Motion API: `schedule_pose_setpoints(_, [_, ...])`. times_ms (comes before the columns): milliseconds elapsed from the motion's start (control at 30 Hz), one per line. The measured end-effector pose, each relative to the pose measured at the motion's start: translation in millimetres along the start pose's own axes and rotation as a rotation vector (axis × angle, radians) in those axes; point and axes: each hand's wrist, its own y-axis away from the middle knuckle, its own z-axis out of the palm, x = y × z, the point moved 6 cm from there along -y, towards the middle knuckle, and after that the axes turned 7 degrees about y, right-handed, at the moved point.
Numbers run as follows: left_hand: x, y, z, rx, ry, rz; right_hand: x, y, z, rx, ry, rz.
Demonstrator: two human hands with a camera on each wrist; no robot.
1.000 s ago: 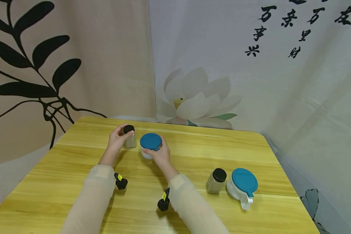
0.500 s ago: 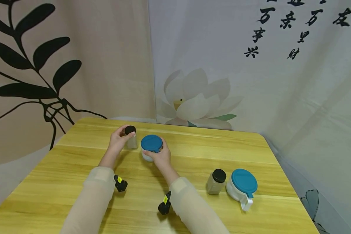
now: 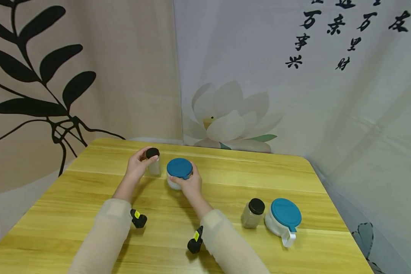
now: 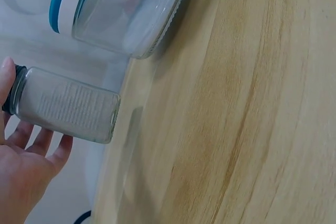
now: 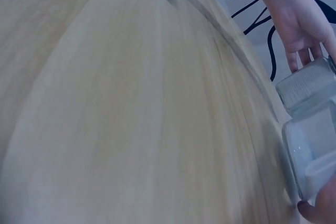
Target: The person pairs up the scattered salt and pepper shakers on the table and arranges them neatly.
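Near the far left of the table, my left hand (image 3: 136,166) holds a glass spice jar (image 4: 71,103) by its black lid (image 3: 152,152), thumb on the near side. The jar's base is close over the wood in the left wrist view. Just right of it, my right hand (image 3: 191,185) grips a clear glass jar (image 4: 131,11) with a white collar and a blue lid (image 3: 179,168). Its thumb lies across the front below the lid, and most of its fingers are hidden behind the jar in the head view. The two jars stand side by side, a small gap between them.
On the right of the wooden table (image 3: 226,179) stand another black-lidded glass jar (image 3: 252,218) and a blue-lidded container (image 3: 285,213) with a white handle (image 3: 289,239). Small black cameras (image 3: 138,219) are strapped at both wrists. Printed curtains (image 3: 140,76) hang behind the far edge.
My right hand has shifted the blue-lidded jar slightly to the right, widening the gap to the spice jar. My left hand keeps its hold almost in place. The other two containers have not moved.
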Motion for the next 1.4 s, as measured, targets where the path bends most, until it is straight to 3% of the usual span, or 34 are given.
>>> schedule_pose_setpoints(1400, [20.3, 36.7, 3.0, -0.039, 0.016, 0.052, -11, 23, -23, 0.111, -0.052, -0.016])
